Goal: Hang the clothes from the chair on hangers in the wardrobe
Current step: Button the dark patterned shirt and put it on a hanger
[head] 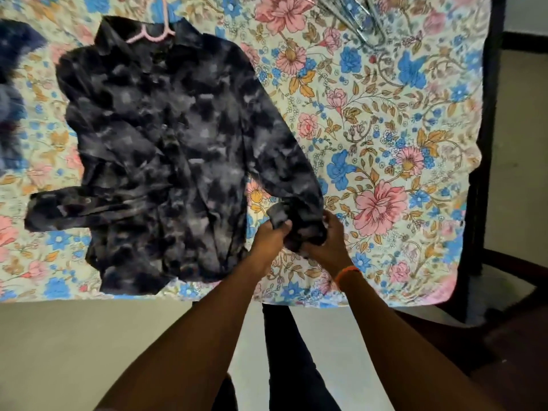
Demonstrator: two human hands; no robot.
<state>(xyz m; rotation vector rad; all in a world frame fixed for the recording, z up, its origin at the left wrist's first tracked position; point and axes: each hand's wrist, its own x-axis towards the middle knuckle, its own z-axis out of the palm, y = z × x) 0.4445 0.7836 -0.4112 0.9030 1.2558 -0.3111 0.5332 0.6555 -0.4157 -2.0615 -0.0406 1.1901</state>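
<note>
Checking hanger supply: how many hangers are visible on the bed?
2 kinds seen: one pink hanger inside the dark shirt's collar, and a bunch of metal hangers at the top edge, too blurred and cut off to count. Both hands grip the sleeve cuff.

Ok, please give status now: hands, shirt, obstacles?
Left hand and right hand both grip shirt cuff. Shirt flat on bed, pink hanger in collar. No obstacles.

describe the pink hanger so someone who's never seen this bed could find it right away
Start at the floral bedsheet and find the dark mottled long-sleeved shirt spread flat on it. The pink plastic hanger sits in that shirt's collar, hook pointing away from the person. The other hangers, farther right, are bare silvery metal.
</note>
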